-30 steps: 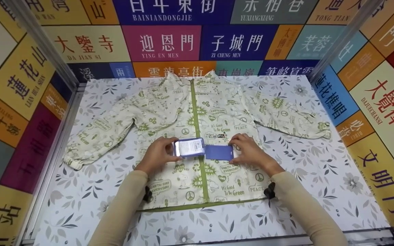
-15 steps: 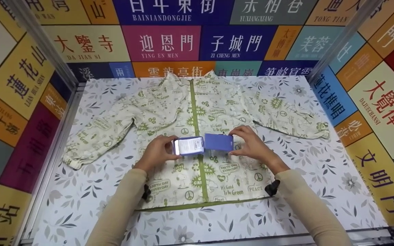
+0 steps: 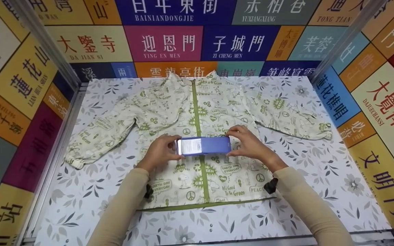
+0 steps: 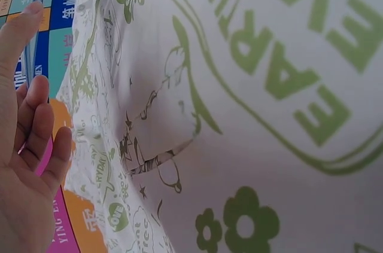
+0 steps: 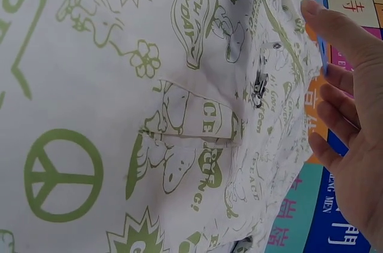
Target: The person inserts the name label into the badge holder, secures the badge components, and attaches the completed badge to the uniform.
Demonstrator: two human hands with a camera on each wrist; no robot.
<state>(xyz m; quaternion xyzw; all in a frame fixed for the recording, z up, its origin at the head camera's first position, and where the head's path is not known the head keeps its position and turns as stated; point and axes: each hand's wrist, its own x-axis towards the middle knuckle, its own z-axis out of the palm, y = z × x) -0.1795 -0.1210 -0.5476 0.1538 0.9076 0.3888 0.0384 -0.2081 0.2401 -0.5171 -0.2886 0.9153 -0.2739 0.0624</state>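
My left hand [image 3: 161, 150] pinches the left end of a shallow blue-rimmed box [image 3: 191, 146] with a white printed label inside. At its other end, my right hand [image 3: 251, 145] pinches a flat blue lid [image 3: 215, 145] between thumb and fingers. The lid's left edge overlaps the box, so both form one long strip above a jacket [image 3: 183, 177]. In the left wrist view, a thin clear-blue edge [image 4: 37, 37] shows between thumb and fingers. The right wrist view shows only a blue sliver [image 5: 322, 43] by the fingertips. The jacket lies flat, white with green print.
The jacket's sleeves [image 3: 101, 133] spread left and right over a floral-patterned table [image 3: 337, 201]. Coloured panels with printed characters [image 3: 164, 42] wall the back and sides. A small dark metallic piece [image 5: 260, 88] sits on the jacket in the right wrist view.
The blue lid first rose from lower beside the box to level with it or slightly above. It then moved left with my right hand, closing the gap and overlapping the box.
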